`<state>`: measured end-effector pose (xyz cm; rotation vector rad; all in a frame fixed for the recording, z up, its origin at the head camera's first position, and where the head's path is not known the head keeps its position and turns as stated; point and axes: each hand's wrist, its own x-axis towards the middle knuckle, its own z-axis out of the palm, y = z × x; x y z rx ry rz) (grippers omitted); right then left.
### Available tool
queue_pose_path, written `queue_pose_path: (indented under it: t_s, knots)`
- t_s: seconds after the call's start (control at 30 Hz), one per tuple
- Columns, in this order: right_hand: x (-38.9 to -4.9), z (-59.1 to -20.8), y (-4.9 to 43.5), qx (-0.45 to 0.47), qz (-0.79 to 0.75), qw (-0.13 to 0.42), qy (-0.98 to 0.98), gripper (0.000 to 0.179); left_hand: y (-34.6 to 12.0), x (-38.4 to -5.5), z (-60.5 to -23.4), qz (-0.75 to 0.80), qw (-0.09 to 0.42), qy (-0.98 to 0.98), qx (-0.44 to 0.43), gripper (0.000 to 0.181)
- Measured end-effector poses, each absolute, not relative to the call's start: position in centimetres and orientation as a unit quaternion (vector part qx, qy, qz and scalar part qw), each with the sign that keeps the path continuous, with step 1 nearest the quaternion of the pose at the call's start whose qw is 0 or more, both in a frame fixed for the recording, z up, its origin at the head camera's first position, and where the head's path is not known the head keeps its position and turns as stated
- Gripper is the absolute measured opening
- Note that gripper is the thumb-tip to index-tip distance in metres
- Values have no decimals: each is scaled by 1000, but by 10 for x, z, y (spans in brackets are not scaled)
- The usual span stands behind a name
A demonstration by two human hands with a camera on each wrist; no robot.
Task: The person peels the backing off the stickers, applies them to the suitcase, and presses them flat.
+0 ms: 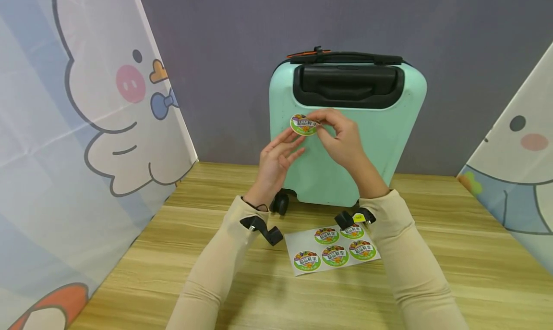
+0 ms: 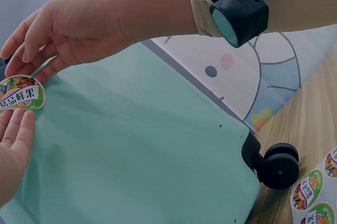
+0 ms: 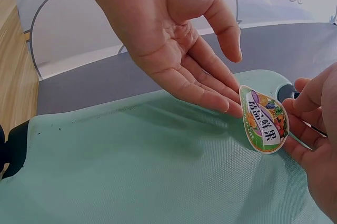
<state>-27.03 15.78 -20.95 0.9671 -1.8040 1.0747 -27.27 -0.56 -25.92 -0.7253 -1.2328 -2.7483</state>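
Observation:
A round fruit-label sticker [image 1: 303, 125] is held up in front of the upper left face of an upright mint-green suitcase [image 1: 332, 171]. My right hand [image 1: 343, 140] pinches its right edge between thumb and fingers. Below and to the left is my left hand [image 1: 274, 164], palm turned up, its extended fingers reaching the sticker's lower edge. In the right wrist view the sticker [image 3: 265, 121] bends to a point near the left fingertips. The left wrist view shows the printed front of the sticker [image 2: 20, 93] between both hands.
A white sheet [image 1: 298, 241] bearing several matching stickers lies on the wooden table [image 1: 224, 291] before the suitcase. Black caster wheels [image 1: 281, 203] support the suitcase, whose top has a black handle [image 1: 350, 82]. A grey panel [image 1: 216, 80] stands behind, with cartoon-printed cloths [image 1: 108, 114] at both sides.

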Motion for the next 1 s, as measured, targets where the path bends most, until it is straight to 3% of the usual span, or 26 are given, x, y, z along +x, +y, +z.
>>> queue_pose_path:
  t_s: [0.43,1.0]
  knots:
    - [-267,-212,158,378,407,398,-730,30,-6,-273,-258,-884,17,-399,-241,46]
    - [-252,-203,156,311,362,324,-817,42,-6,-274,-257,-875,7,-417,-247,48]
